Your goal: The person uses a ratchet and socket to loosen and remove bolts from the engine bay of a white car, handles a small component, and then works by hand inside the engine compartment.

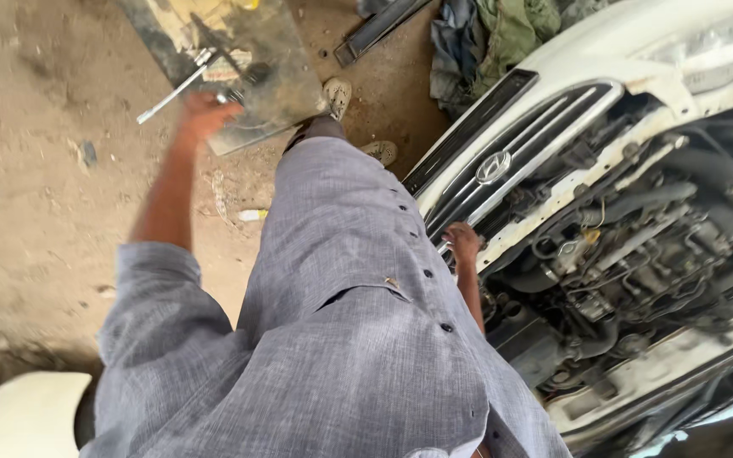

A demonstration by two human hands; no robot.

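Observation:
My left hand [205,114] is stretched out low over the dirt floor and blurred by motion. It is just beside a long metal socket wrench [171,92] that lies against a dirty flat board [273,76]. I cannot tell whether the hand touches the wrench. My right hand [464,242] rests on the top edge of a white car's grille [502,170], fingers curled over it. Behind it is the open engine bay [638,254] with hoses and cables. My grey buttoned garment [341,322] fills the middle, and my shoes [338,93] show beyond it.
A heap of green and grey rags [502,34] lies on the ground by the car's front. A dark strip-shaped part [379,30] lies near the board. A pale rounded panel [23,416] sits at the bottom left. Small litter dots the sandy floor.

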